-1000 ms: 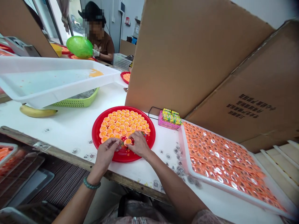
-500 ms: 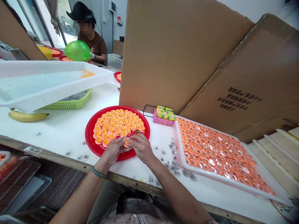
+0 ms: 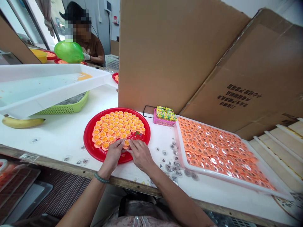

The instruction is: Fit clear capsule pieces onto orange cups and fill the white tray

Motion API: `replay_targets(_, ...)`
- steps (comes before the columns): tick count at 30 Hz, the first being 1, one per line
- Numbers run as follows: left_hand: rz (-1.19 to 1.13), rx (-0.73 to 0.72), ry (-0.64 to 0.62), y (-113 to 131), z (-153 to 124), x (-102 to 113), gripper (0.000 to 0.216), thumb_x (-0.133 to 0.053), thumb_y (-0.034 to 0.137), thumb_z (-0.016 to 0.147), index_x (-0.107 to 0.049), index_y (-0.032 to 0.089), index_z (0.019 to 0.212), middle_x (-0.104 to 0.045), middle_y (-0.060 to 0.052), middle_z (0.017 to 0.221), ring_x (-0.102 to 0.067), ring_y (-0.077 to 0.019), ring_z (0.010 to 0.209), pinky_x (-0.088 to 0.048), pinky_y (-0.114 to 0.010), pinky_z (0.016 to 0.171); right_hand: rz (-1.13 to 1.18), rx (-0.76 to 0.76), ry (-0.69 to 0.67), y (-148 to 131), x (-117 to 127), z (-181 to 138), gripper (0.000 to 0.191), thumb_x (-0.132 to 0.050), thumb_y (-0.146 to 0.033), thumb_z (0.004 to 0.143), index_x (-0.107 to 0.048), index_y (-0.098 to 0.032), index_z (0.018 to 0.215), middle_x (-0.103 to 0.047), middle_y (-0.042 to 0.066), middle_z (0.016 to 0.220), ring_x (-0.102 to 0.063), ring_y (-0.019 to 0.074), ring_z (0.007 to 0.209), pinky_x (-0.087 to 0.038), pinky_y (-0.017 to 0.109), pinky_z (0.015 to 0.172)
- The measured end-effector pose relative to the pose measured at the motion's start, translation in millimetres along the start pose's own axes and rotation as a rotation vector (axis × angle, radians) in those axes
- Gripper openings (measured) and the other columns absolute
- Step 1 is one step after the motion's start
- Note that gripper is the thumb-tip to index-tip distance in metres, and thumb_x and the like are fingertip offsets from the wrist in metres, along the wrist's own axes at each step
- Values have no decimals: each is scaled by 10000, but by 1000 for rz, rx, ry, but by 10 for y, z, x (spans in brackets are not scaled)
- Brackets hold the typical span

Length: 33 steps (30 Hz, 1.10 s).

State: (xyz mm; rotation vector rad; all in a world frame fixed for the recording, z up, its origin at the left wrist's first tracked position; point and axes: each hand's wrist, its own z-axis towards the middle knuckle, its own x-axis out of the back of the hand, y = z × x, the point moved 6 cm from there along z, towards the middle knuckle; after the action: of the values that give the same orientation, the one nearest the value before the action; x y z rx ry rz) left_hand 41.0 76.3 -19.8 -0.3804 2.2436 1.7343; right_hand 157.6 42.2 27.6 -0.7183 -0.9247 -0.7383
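Observation:
A small round orange disc (image 3: 127, 143) with a yellow-orange centre is pinched between both sets of fingertips. My left hand (image 3: 114, 154) grips its left side, a beaded bracelet on the wrist. From the other side, my right hand (image 3: 140, 154) closes on the same disc. Both hands are over the front part of a red round plate (image 3: 89, 142). Many matching discs (image 3: 115, 126) lie packed together across the plate's back and left. A patch of bare plate with a printed pattern shows to their right.
Right of the plate, a white tray (image 3: 183, 159) holds many orange discs with shiny, dark-marked centres. Loose clear round stickers (image 3: 176, 165) lie before it. A pink basket (image 3: 164, 121) of small yellow-green packets stands against tall cardboard (image 3: 163, 56). A banana (image 3: 23, 122) and white tub (image 3: 56, 94) sit left; a co-worker (image 3: 93, 47) sits beyond.
The view has shifted slightly. Both hands stay together around the disc, which now faces up more plainly between the fingertips. The co-worker's green balloon-like object remains in place.

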Motion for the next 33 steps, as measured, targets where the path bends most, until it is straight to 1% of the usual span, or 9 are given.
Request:
replay_targets(4,-80,52,29,4,-11,5,283,-732,297,619,-663,129,835,-665,-58,836,-628,-191,767,-538,-325,692,8,-125,45,121,-5,-80,275,-424,-285,928,-605,-173,1101,-626,128,1041,-531,258,958,-454,416,813)
replay_targets(9,-119,83,-18,21,-24,-32,312,-749,349,620,-658,131,824,-666,-61,842,-626,-200,802,-543,-328,699,95,-131,89,74,48,-34,393,-398,-241,935,-450,-196,1322,-599,121,1132,-529,246,1008,-453,410,852)
replay_targets(13,-44,80,-92,9,-31,-50,341,-768,366,617,-651,142,846,-671,-46,872,-625,-181,796,-523,-293,703,122,-129,93,-13,65,-19,393,-409,-248,931,-459,-204,1318,-613,104,1113,-540,236,986,-455,393,862)
replay_targets(15,-4,74,-71,-11,-20,-20,355,-794,343,587,-640,142,836,-674,-30,822,-623,-159,754,-506,-263,697,113,-177,117,67,113,-90,366,-414,-242,928,-502,-175,1277,-625,104,1082,-546,227,967,-456,369,865)
replay_targets(18,68,40,-37,-31,5,7,389,-802,353,579,-632,140,855,-679,-28,773,-613,-136,724,-477,-229,690,51,-318,122,395,248,-315,291,-430,-195,914,-601,-150,1145,-643,104,996,-556,212,929,-464,332,840)
replay_targets(21,127,1,-58,-33,18,-27,448,-772,386,621,-618,160,976,-677,-21,747,-610,-141,717,-471,-235,674,-102,-456,6,808,368,-578,221,-465,-148,887,-659,-151,995,-651,99,908,-564,216,876,-466,330,798)
replay_targets(23,138,-5,-65,-28,22,-51,496,-759,396,633,-602,177,1049,-667,-12,735,-614,-153,719,-478,-249,662,-215,-452,-122,984,377,-694,173,-508,-149,867,-661,-153,945,-650,100,893,-559,230,863,-454,339,789)
replay_targets(27,92,55,-27,-22,24,-54,482,-763,384,617,-631,143,1013,-660,-29,797,-610,-153,730,-502,-258,682,-290,-363,-258,1046,266,-781,140,-514,-142,866,-644,-155,916,-646,98,894,-545,229,854,-433,321,766)
replay_targets(33,8,147,5,-25,0,-61,244,-727,211,659,-644,135,875,-638,-46,969,-630,-139,757,-540,-258,740,-209,-501,-352,1077,117,-755,171,-482,-211,904,-634,-149,857,-638,103,904,-548,216,898,-401,292,782)
